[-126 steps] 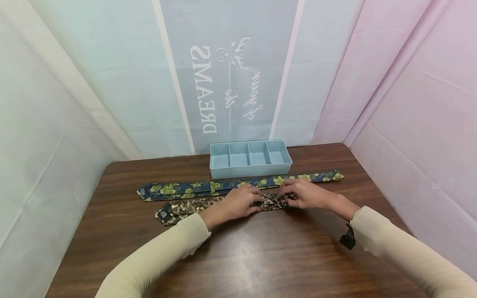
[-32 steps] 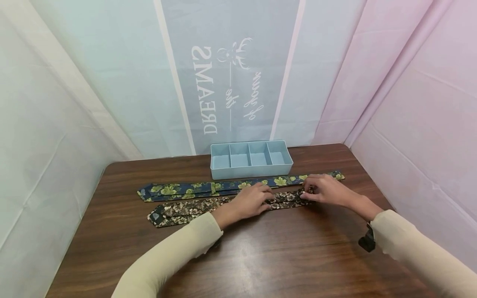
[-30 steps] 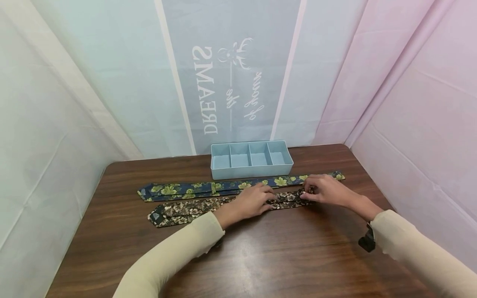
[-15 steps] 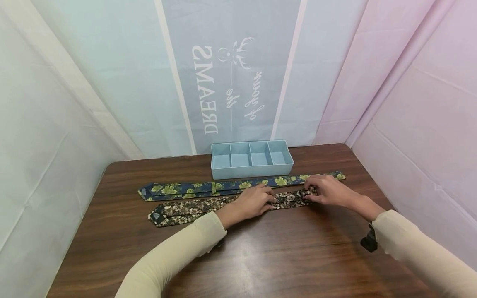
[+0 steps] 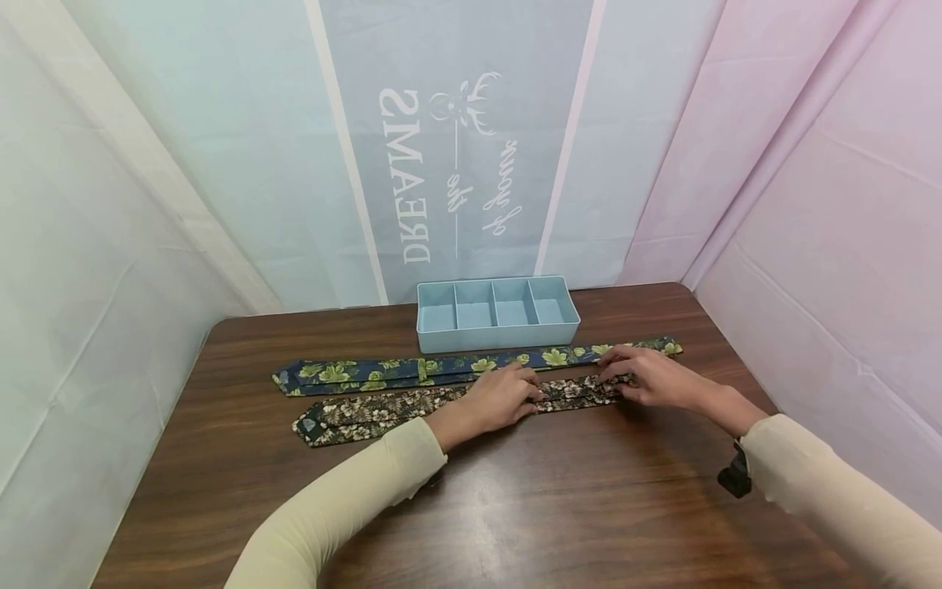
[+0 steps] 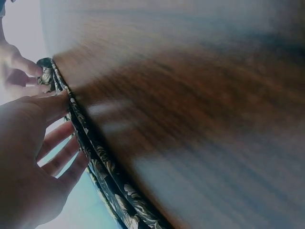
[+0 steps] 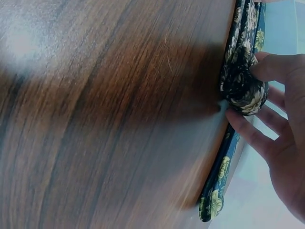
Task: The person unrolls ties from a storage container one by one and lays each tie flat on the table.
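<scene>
A dark necktie with a cream and brown floral print (image 5: 390, 409) lies lengthwise on the table, its wide tip at the left. My left hand (image 5: 495, 401) is over its middle, thumb at the near edge and fingertips at the far side. In the left wrist view, that hand's fingers (image 6: 59, 148) touch the fabric. At the right end, my right hand (image 5: 655, 380) holds a bunched, rolled part of the tie (image 7: 245, 98) between thumb and fingers. Just behind lies a navy necktie with yellow-green flowers (image 5: 353, 373), partly covered by the right hand in the head view.
A light-blue plastic box (image 5: 496, 337) with several compartments stands behind the ties, near the backdrop (image 5: 294, 164). White and pink cloth walls flank the brown wooden table (image 5: 515, 507).
Since the oldest frame, both hands have shifted right, the right one farther, and the floral tie's right end now reaches farther right. Lately the right hand's fingers have spread a little around the rolled end.
</scene>
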`<action>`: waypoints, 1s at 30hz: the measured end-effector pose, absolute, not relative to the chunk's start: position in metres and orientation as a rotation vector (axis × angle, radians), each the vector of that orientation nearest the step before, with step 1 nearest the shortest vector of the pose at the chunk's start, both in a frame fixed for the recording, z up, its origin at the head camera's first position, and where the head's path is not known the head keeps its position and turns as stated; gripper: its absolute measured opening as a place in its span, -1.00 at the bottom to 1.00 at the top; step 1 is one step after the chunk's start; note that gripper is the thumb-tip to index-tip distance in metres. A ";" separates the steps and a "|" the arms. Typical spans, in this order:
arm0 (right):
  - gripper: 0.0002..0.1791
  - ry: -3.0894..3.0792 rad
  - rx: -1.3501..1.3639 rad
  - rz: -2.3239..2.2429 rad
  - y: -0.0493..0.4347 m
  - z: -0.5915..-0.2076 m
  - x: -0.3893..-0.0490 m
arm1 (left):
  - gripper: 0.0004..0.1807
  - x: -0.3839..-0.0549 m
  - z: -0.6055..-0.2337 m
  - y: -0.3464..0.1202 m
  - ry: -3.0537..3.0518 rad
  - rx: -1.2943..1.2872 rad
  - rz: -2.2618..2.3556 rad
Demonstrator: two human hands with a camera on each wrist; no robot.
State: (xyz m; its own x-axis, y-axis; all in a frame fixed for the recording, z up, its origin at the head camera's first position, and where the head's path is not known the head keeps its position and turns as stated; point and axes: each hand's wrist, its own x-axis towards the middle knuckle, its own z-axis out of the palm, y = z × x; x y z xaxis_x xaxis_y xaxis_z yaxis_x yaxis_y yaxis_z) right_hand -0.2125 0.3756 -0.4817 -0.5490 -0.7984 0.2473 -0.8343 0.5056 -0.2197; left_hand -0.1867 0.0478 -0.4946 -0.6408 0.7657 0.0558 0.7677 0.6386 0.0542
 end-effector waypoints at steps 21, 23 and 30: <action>-0.85 -2.615 1.319 0.476 0.403 -0.490 -0.218 | -0.71 -0.187 -0.495 0.049 -2.829 -1.307 -0.122; -0.83 -2.618 1.311 0.488 0.405 -0.489 -0.218 | -0.71 -0.187 -0.495 0.049 -2.828 -1.307 -0.123; -0.71 -2.619 1.248 0.476 0.412 -0.490 -0.217 | -0.72 -0.188 -0.494 0.048 -2.817 -1.317 -0.141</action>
State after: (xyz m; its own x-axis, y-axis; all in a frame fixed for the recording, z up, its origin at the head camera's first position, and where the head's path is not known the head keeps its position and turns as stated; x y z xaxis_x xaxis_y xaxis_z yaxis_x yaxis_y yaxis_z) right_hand -0.2171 0.4121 -0.4900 -0.6231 -0.7164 0.3140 -0.7811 0.5913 -0.2007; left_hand -0.1876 0.0479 -0.4943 -0.6418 0.7642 0.0647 0.7668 0.6381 0.0697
